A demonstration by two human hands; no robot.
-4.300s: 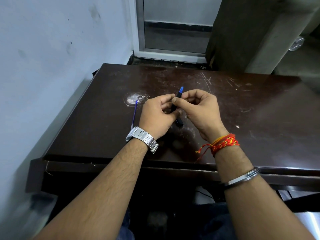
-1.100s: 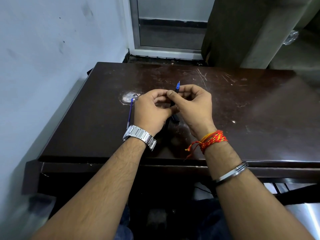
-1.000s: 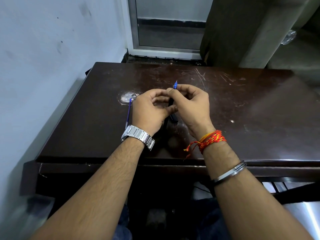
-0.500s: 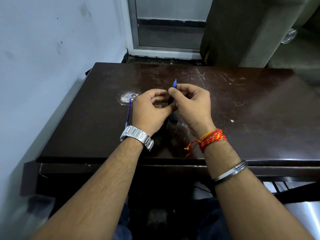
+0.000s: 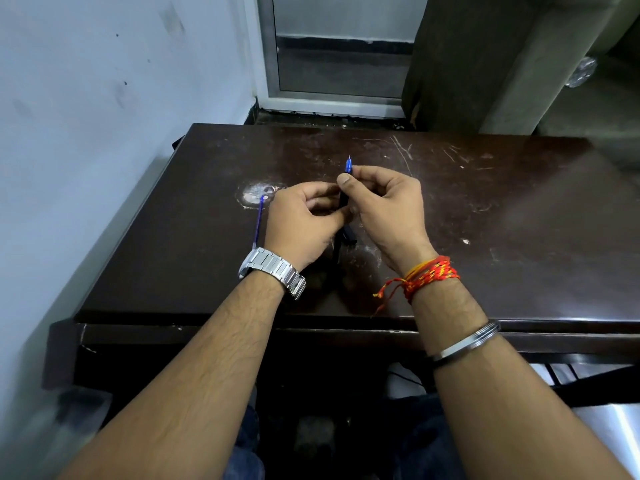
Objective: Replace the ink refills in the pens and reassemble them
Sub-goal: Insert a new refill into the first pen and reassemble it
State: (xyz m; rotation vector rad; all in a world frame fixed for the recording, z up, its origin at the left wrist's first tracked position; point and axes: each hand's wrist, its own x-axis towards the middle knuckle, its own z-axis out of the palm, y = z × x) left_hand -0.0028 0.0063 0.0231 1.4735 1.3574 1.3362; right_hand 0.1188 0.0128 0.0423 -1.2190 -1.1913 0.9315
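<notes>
Both hands meet over the middle of the dark brown table [image 5: 485,209]. A dark pen [image 5: 345,206] stands nearly upright between them, its blue tip pointing away from me. My right hand [image 5: 388,209] pinches the pen's upper end between thumb and forefinger, just below the blue tip. Lower down, my left hand [image 5: 301,223] grips the barrel; its fingers hide most of the barrel. A loose blue ink refill [image 5: 258,221] lies flat on the table, just left of my left hand.
A pale wall runs along the table's left side. Behind the table are a metal-framed door and a dark cabinet [image 5: 460,64]. A worn pale spot [image 5: 258,194] marks the tabletop by the refill's far end. The table's front edge lies under my forearms.
The blue tip shows thinner and stands further out above my right fingers than a second ago. Both hands stay in place, and the loose refill has not moved.
</notes>
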